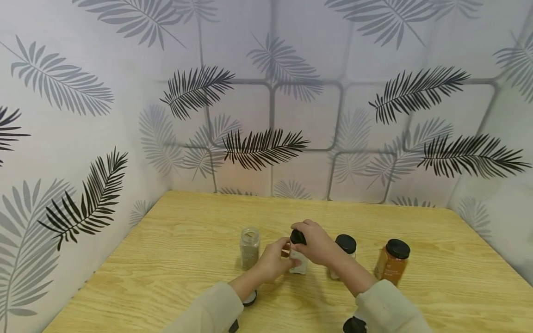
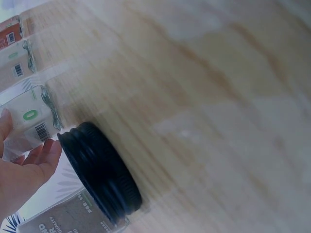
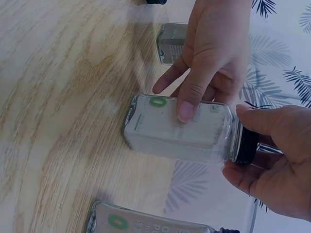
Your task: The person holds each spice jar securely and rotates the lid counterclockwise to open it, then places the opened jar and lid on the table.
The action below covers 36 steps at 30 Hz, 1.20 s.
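Between both hands stands a clear glass spice jar (image 1: 298, 267) with pale contents, upright on the table. My left hand (image 1: 272, 262) grips its body from the left, and the thumb lies across the label in the right wrist view. My right hand (image 1: 317, 244) holds the black lid (image 3: 247, 145) from above with thumb and fingers. The lid sits on the jar's neck; whether it is loose cannot be told. Beside my left hand is a lidless jar of grey-brown powder (image 1: 249, 254). A loose black lid (image 2: 102, 170) lies on the table near my left wrist.
To the right of my hands stand a black-lidded jar (image 1: 345, 245), partly behind my right forearm, and a jar of orange powder (image 1: 391, 264) with a black lid. The wooden table (image 1: 187, 240) meets a leaf-patterned wall (image 1: 266, 115) at the back.
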Each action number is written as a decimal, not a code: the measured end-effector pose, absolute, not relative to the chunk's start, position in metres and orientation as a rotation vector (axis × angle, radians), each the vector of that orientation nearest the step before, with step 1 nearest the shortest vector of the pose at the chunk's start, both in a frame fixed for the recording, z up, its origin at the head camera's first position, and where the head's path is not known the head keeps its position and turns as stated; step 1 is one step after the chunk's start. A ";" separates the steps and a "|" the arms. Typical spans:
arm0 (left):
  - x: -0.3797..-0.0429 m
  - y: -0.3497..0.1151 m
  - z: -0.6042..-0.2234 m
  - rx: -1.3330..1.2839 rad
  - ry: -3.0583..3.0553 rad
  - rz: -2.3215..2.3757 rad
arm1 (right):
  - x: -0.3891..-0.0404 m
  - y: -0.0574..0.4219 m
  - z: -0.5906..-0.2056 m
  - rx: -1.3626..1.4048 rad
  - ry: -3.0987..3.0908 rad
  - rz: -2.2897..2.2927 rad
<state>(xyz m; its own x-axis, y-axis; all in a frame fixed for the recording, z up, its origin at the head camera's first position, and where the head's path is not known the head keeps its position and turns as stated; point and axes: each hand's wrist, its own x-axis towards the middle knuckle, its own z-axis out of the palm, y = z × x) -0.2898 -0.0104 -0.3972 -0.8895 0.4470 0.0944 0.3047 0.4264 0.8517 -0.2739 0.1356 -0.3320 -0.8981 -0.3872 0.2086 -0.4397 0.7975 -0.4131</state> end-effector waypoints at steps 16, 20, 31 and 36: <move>-0.288 -0.011 -0.397 0.672 2.509 1.476 | -0.272 0.141 -0.325 0.806 -2.895 0.655; -0.289 -0.012 -0.398 0.666 2.503 1.478 | -0.271 0.142 -0.323 0.848 -2.872 0.618; -0.289 -0.011 -0.397 0.660 2.504 1.480 | -0.272 0.143 -0.321 0.804 -2.888 0.571; -0.290 -0.011 -0.398 0.667 2.509 1.471 | -0.271 0.145 -0.321 0.797 -2.875 0.616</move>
